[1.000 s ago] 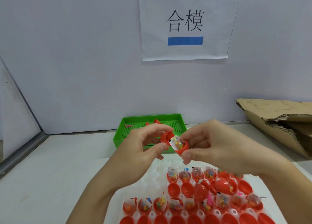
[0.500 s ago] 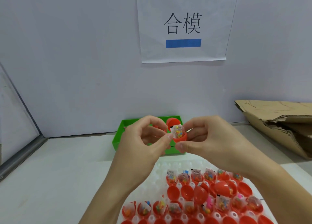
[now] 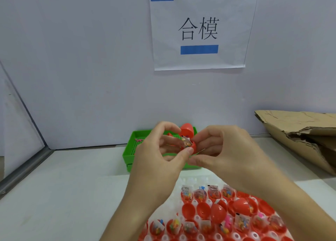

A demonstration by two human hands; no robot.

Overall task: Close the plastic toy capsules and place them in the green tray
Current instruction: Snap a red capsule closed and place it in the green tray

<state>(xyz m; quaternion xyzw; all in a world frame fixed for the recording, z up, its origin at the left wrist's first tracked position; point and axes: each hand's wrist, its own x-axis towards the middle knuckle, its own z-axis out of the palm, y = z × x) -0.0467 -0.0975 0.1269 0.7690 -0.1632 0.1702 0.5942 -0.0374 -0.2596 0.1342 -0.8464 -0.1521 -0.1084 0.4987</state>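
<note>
capsule: open red capsule [image 3: 189, 140] held in the air between both hands, in front of the green tray [image 3: 131, 150]; lid half hinged up and back, toy packet poking out of the bottom half
left hand: left hand [image 3: 160, 150] pinches the bottom half, thumb at its front rim, fingers curled behind
right hand: right hand [image 3: 223, 150] grips the same capsule from the right, thumb underneath, fingers round the side
step: closing, not yet done; lid clearly apart from the base
how: tuck the packet fully below the rim first, otherwise the film likely gets trapped in the seam and the lid springs back
how: swing the lid down over the base, line the rims up all round, then squeeze top against bottom with thumbs until it seats
grip: hold the base by its sides, keeping fingertips off the rim so the lid can drop
risk: smooth round shell, probably slips if squeezed off-centre
next: tray lies just behind the hands, a few red pieces in it already; short reach forward
stock: white rack [image 3: 190, 181] on the tabletop near the body holds many more open capsules with packets
</note>
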